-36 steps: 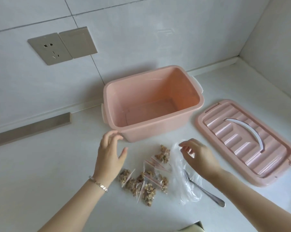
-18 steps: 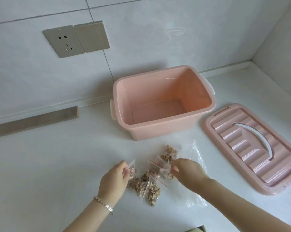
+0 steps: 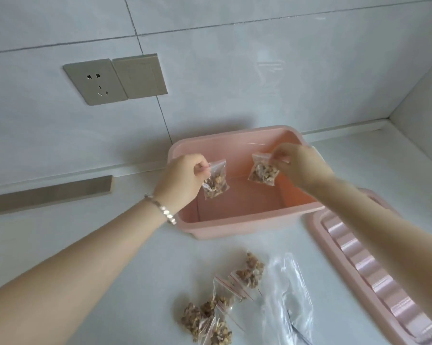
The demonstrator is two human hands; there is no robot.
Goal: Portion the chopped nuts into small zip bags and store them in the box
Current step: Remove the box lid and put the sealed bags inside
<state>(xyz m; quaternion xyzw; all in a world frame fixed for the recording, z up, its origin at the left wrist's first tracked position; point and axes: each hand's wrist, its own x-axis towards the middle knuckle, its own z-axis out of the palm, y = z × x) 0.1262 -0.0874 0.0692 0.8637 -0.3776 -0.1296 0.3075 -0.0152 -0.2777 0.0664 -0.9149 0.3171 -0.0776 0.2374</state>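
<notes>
An open pink box [image 3: 234,229] stands on the white counter against the tiled wall. My left hand [image 3: 182,179] pinches the top of a small zip bag of chopped nuts [image 3: 216,181], which hangs over the box's left side. My right hand [image 3: 298,165] pinches a second small nut bag [image 3: 262,171] over the box's middle. Several more filled zip bags [image 3: 224,297] lie on the counter in front of the box.
The pink lid [image 3: 374,272] lies flat to the right of the box, partly under my right forearm. A larger clear plastic bag [image 3: 289,305] with a spoon inside lies beside the filled bags. A wall socket [image 3: 95,82] and a grey strip [image 3: 48,195] sit at the left.
Both hands each took a nut bag from the pile on the counter and lifted it up over the open box. The camera view moved closer and shifted.
</notes>
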